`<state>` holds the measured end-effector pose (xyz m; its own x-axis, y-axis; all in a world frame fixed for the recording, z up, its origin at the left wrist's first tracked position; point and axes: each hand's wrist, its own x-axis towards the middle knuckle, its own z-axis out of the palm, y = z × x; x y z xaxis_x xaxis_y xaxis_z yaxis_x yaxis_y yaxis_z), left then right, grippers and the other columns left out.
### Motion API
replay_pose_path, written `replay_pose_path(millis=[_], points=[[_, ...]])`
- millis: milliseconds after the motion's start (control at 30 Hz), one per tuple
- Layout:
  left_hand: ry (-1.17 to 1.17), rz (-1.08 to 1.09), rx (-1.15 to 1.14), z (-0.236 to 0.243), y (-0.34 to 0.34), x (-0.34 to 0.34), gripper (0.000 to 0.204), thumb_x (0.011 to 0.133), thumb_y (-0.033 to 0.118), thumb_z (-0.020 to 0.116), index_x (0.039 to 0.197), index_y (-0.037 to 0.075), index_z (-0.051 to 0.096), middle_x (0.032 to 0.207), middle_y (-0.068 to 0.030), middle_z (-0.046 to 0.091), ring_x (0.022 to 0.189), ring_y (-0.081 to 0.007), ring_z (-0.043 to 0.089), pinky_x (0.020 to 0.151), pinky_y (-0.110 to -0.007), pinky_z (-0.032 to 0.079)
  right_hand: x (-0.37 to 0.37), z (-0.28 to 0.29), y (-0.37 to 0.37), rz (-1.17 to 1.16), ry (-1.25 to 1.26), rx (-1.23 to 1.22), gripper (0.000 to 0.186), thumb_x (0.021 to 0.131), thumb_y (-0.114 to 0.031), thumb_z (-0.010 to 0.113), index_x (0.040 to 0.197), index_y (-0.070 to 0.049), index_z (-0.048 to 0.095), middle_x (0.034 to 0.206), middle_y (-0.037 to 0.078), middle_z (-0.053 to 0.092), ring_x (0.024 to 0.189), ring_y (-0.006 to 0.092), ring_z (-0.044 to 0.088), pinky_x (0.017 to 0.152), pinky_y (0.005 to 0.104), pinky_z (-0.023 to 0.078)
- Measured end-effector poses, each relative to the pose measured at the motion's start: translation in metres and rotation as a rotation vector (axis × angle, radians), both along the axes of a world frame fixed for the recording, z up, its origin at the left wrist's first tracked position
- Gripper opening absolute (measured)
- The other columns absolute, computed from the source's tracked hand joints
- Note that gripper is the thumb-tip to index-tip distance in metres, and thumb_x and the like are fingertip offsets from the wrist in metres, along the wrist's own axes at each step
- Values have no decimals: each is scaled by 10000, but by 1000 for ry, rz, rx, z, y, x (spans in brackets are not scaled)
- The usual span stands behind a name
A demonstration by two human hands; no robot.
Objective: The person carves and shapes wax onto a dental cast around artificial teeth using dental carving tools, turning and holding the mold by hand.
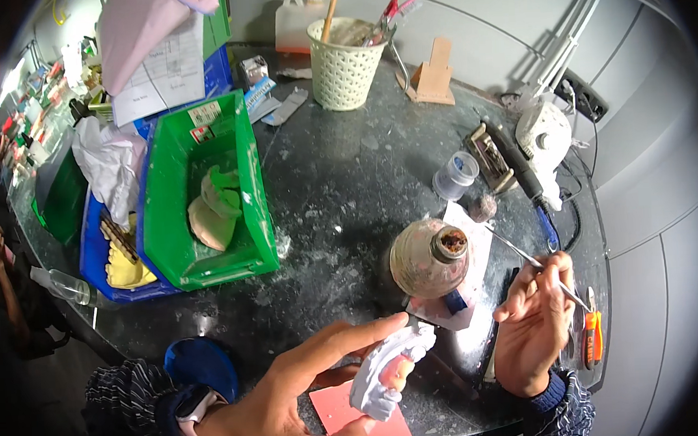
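Note:
My left hand (290, 383) holds a pale blue-white dental cast (368, 379) between thumb and fingers, tilted above the bench's near edge. Pink wax (396, 371) covers part of its tooth arch. In my right hand (535, 327) a thin metal wax spatula (518, 252) is pinched; one end points up-left toward a small round greyish lump (483, 208). Between the hands and farther off stands a round, wax-smeared glass spirit burner (416, 266) with a dark, crusted neck. A pink wax sheet (335, 410) lies under the cast, partly hidden by my left hand.
Left are a green bin (266, 222) with a cast inside and a blue bin (98, 255) holding a yellow cast. A woven cream basket (344, 80) of tools stands at the back. Right lie a small clear cup (455, 177), a black handpiece (516, 162) and orange-handled pliers (592, 339).

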<state>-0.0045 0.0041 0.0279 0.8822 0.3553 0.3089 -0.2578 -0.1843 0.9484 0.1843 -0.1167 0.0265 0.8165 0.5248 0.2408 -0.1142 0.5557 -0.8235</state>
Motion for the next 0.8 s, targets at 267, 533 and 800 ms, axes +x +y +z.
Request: replay_pose_path(millis=[267, 533, 800], points=[[238, -265, -811, 9, 7, -3, 774, 646, 91, 498, 1327, -87, 176, 1219, -169, 438, 1127, -222, 445, 988, -341, 303, -1, -3, 5, -97, 14, -182, 130, 865, -105, 520, 905, 12, 480, 767, 115, 542, 555, 155, 560, 438, 281, 530], [186, -324, -1033, 2, 9, -6, 711, 660, 144, 527, 1268, -110, 258, 1114, -188, 491, 998, -223, 529, 907, -352, 399, 2, -7, 6, -72, -8, -182, 138, 862, -126, 536, 881, 7, 502, 717, 84, 526, 540, 136, 537, 456, 285, 526], [291, -198, -774, 9, 6, -5, 480, 761, 24, 516, 1192, -48, 318, 942, -131, 511, 886, -157, 545, 689, -346, 524, 2, -6, 7, -74, 5, -197, 144, 860, -134, 541, 894, 2, 508, 719, 78, 524, 543, 120, 522, 457, 268, 514]])
